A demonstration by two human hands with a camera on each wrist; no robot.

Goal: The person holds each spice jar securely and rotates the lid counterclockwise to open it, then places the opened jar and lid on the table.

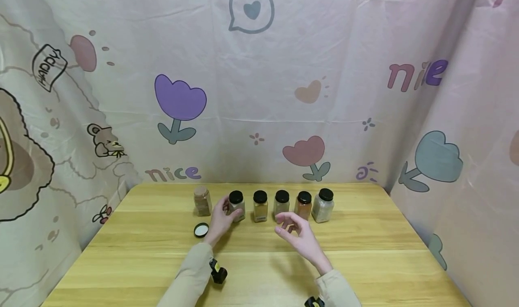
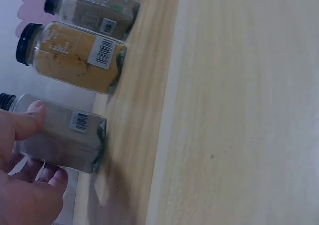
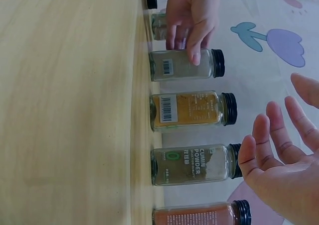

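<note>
My left hand (image 1: 220, 221) holds a spice jar of greyish powder (image 2: 60, 140) with a black lid, thumb on one side and fingers on the other. The jar stands upright at the left part of a row, its barcode label showing in both wrist views. My right hand (image 1: 301, 239) hovers empty in front of the row, fingers spread and gently bent. Nearest it is the cumin powder jar (image 3: 189, 164), partly covered by the hand in the head view. Left of my left hand stands a lidless jar of brownish powder (image 1: 202, 203), with a black lid (image 1: 201, 229) lying white side up before it.
Right of the held jar are a yellow-brown spice jar (image 1: 260, 208), a reddish spice jar (image 1: 303, 205) and a jar of whitish contents (image 1: 323, 208), all with black lids. The wooden table (image 1: 251, 275) ends at a printed curtain (image 1: 251, 95) behind the row.
</note>
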